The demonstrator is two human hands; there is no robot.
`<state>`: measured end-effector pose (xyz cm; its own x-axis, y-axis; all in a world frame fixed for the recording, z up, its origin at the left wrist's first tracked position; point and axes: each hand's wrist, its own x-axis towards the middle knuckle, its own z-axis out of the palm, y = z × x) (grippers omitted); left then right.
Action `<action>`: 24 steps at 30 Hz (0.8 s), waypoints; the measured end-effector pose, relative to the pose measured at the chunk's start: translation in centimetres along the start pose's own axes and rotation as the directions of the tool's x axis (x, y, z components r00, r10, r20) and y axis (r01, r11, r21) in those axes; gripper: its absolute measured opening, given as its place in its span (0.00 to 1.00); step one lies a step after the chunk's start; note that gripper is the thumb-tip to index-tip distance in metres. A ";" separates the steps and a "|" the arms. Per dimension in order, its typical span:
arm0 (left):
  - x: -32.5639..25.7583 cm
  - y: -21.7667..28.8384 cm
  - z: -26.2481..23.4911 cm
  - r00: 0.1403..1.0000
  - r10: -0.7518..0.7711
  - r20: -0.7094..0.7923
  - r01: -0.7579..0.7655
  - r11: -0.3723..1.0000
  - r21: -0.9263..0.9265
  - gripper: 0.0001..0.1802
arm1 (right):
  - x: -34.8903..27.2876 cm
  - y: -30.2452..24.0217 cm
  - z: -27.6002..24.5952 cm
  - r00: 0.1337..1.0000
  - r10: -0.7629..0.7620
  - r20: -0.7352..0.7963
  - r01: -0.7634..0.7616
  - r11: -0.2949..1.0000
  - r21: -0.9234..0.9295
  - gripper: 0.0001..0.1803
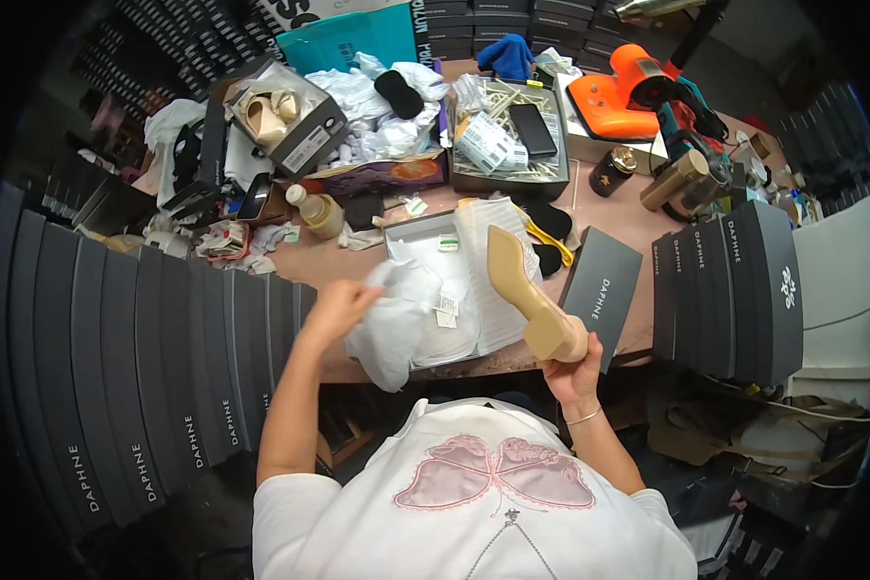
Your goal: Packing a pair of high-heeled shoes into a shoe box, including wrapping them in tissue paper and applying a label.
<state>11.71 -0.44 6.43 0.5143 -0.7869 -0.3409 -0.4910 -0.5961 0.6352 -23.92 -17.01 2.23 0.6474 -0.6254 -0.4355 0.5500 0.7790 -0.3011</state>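
Note:
My right hand (572, 365) grips a beige block-heeled shoe (522, 290) by the heel, sole up, toe pointing away from me over the table's front edge. My left hand (336, 307) pinches white tissue paper (396, 319) that spills out of an open grey shoe box (425, 232) in front of me. The box holds more white paper and small tags. A dark grey box lid (601, 290) leans just to the right of the shoe.
Stacks of dark grey shoe boxes stand at left (145, 367) and right (735, 285). Further back are an open box with a beige shoe (275, 116), a small bottle (317, 208), a tray with labels and a phone (512, 135), and an orange tool (628, 97).

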 end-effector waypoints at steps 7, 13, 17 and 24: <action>-6.6 8.4 -6.5 0.841 0.415 -0.348 -0.209 0.842 0.498 0.18 | 0.9 -0.2 -0.1 0.985 0.127 0.119 -0.148 0.971 0.187 0.29; -6.1 2.4 -3.0 0.889 0.287 -0.356 -0.028 0.811 0.584 0.13 | 1.3 1.1 -0.3 0.959 0.181 0.217 -0.223 0.957 0.187 0.29; -6.4 0.1 0.1 0.880 0.242 -0.408 -0.015 0.874 0.486 0.10 | 1.8 1.7 -1.4 0.949 0.192 0.249 -0.238 0.956 0.169 0.29; -6.6 4.2 11.7 0.999 0.048 0.010 -0.013 0.447 -0.894 0.27 | 1.0 4.9 2.4 0.935 0.307 0.177 -0.302 0.952 -0.054 0.42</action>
<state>-1.97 0.34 3.23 0.4836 -0.8159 -0.3170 0.4027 -0.1141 0.9082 -19.35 -13.92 2.42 0.8676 -0.3540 -0.3493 0.2997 0.9327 -0.2008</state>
